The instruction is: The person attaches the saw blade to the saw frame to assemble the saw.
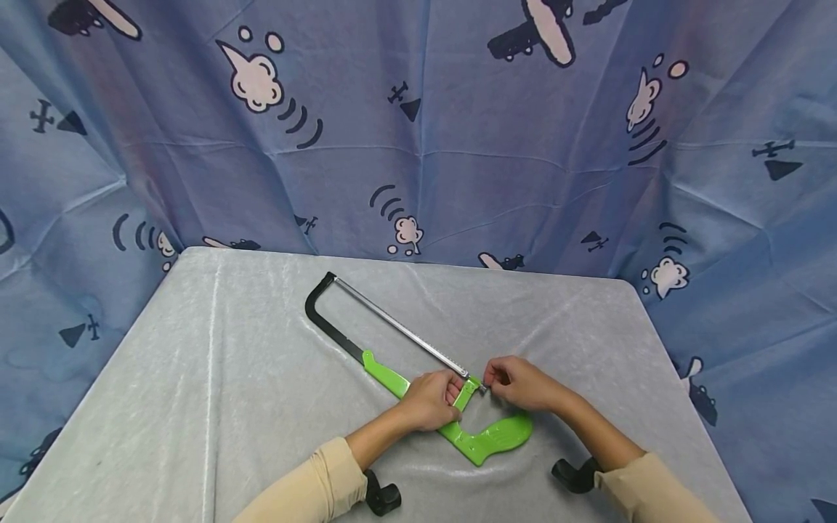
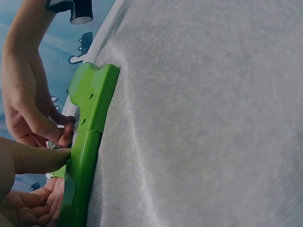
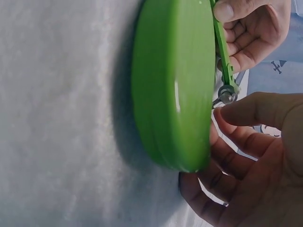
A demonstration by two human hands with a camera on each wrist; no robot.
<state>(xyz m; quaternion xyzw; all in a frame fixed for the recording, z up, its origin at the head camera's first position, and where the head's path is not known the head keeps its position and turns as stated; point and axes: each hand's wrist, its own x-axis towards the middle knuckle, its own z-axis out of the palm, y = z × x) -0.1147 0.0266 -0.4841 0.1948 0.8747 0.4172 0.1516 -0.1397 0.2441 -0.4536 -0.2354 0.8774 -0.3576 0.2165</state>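
A hacksaw with a bright green handle (image 1: 500, 438), a black bowed frame (image 1: 333, 333) and a silver blade (image 1: 402, 328) lies slantwise on the table, its handle towards the lower right. My left hand (image 1: 428, 402) grips the green frame by the blade's near end, the thumb (image 2: 45, 160) against the green part. At that end sits a small metal wing nut (image 3: 227, 94). My right hand (image 1: 523, 383) has thumb and forefinger tips together at the nut's wing, pinching it. Its other fingers curl beside the green handle, partly behind it in the right wrist view.
A pale grey cloth (image 1: 150, 385) covers the table. Behind it hangs a blue patterned curtain (image 1: 458, 145). Black wrist devices (image 1: 382, 497) show by both beige sleeves (image 1: 320, 479).
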